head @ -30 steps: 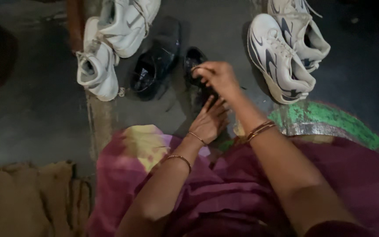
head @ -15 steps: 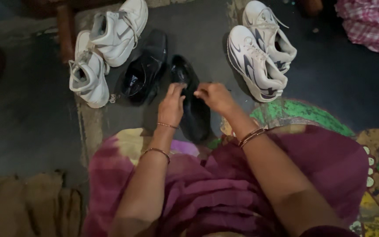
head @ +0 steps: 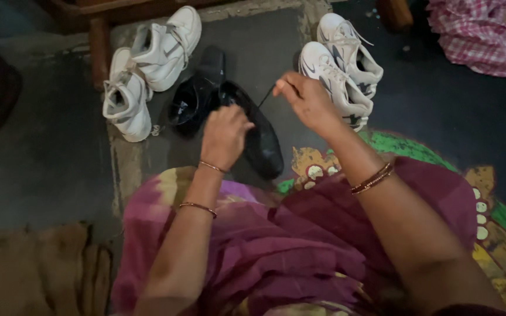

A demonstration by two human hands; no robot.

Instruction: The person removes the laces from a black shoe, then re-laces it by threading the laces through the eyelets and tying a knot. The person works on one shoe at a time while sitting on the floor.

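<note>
Your left hand (head: 225, 136) rested palm-down, fingers curled, on the nearer black shoe (head: 259, 131), which lay on the dark floor (head: 60, 152) just beyond your knees. Your right hand (head: 307, 100) was raised above it, wrist bent, fingertips pinched on a thin black lace (head: 266, 97) drawn taut from the shoe. A second black shoe (head: 197, 93) lay touching beside it, between white sneakers (head: 147, 64).

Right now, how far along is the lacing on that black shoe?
In hand: the right hand pulls a black lace up from the nearer black shoe, while the left hand steadies it. No bow or knot shows. The second black shoe lies untouched beside it. Whether the white sneakers are tied, I cannot tell.
</note>
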